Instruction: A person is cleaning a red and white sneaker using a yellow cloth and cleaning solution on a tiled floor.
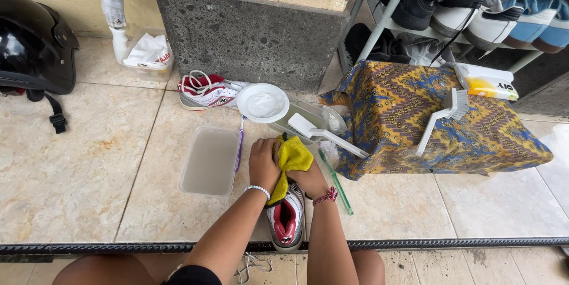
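From the head camera, looking down at a tiled floor (77, 166), the left hand (263, 165) and the right hand (309, 179) meet over a white and red sneaker (287, 221) that lies on the tiles between the person's knees, its opening facing up and its toe hidden under the hands. Both hands are closed on a yellow cloth (291, 159) bunched over the front of that shoe: the left hand's fingers curl down on the cloth's left side, and the right hand grips it from beneath and behind, so the cloth stands up between them. Just left of the hands sits a clear rectangular tub (210, 162) of cloudy water, and a purple toothbrush (239, 143) lies along its right edge. Behind the hands rests a round white lid (262, 103) atop a second clear container (308, 116), with a white brush (327, 133) propped across it. A green toothbrush (338, 183) lies on the tiles just right of the right hand. The matching second sneaker (207, 90) lies farther back against a dark stone block (249, 30). To the right, a box draped in blue and yellow patterned fabric (415, 119) carries another white brush (441, 116). A black helmet (32, 42) sits far left.
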